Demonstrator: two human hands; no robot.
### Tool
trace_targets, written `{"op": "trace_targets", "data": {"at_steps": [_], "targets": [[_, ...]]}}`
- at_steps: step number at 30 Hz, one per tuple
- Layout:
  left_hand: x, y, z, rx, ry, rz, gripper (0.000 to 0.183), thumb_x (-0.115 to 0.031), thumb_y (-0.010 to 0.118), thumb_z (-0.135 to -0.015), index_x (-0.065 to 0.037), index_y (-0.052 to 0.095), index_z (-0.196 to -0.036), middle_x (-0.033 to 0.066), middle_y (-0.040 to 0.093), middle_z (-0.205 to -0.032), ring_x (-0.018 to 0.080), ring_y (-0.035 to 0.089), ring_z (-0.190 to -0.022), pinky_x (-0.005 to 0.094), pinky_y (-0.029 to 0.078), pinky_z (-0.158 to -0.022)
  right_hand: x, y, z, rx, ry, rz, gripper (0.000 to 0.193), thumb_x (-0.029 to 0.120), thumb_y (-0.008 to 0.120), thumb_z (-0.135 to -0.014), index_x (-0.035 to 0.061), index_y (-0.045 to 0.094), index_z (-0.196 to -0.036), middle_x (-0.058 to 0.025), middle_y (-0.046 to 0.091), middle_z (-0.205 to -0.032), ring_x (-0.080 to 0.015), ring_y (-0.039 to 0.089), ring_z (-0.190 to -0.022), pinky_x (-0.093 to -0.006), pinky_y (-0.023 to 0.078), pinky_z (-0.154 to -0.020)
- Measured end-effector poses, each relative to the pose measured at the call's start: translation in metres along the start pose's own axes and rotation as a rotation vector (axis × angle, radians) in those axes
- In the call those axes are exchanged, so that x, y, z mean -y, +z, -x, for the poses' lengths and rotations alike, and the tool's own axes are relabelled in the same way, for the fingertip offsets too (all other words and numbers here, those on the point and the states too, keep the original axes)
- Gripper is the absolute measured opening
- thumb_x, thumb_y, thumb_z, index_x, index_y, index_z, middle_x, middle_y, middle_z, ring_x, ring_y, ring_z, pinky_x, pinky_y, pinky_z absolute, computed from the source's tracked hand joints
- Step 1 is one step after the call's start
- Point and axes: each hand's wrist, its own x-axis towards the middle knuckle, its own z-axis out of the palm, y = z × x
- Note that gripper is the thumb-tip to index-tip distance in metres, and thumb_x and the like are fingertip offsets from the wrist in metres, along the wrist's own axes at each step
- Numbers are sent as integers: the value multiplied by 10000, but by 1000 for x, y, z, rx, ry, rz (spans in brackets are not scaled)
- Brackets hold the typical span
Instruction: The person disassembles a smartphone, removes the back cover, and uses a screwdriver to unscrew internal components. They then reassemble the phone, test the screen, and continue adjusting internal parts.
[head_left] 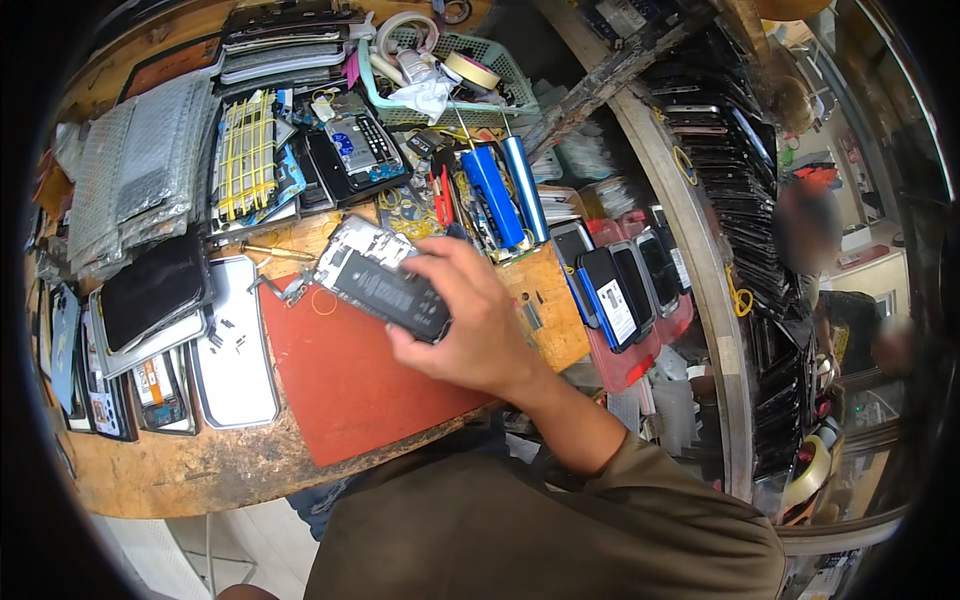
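- Head view: right hand (475,315) grips opened phone (378,288) by its right end, frame centre; thumb and fingers parted across its width.
- Phone tilted, over upper part of red mat (350,385) on bench (180,472).
- Left hand out of frame; state cannot be told.

a mat (370,400) is showing plain brick red, an opened phone (378,287) over the mat is showing black and silver, a tray (236,392) left of the mat is gleaming white, yellow bands (246,165) beyond the mat are criss-crossing
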Motion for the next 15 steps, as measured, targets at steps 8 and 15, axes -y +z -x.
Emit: {"op": "trace_targets", "data": {"at_steps": [8, 15], "targets": [[3, -4, -5, -7, 34, -247, 76, -101, 633, -1021, -27, 629, -1038, 87, 608, -1040, 178, 564, -945, 331, 487, -840, -32, -30, 5, -94, 103, 89, 581, 168, 919, -690, -12, 711, -1201, -214, 683, -1307, -387, 691, -1198, -442, 553, -1034], [19, -2, -50, 4, -45, -781, 64, -51, 640, -1015, -13, 627, -1064, 71, 594, -1028, 142, 553, -912, 289, 471, -818, -53, -45, 17, -201, 157, 62, 557, 124, 903, -699, -21, 707, -1200, -214, 678, -1286, -375, 697, -1164, -441, 567, -1011]]}}
